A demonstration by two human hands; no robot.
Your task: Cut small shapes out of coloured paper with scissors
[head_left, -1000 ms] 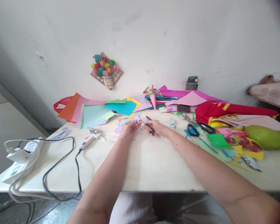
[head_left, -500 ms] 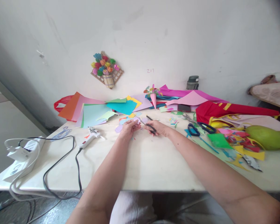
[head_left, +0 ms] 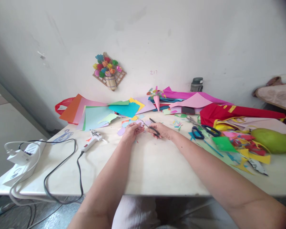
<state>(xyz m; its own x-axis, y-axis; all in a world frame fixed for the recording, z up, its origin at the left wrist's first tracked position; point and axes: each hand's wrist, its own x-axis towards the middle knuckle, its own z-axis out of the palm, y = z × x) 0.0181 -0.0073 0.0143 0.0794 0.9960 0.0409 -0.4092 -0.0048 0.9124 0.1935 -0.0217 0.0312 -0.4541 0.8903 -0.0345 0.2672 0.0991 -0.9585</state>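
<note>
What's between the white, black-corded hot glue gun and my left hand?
The head view shows a rounded lilac paper piece just beside your left hand; from there to the glue gun, the pale tabletop looks bare.

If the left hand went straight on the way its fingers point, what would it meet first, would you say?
Probably the scissors in the right hand, just beyond the fingertips of the left hand, though depth is unclear and they may sit above that line.
</note>
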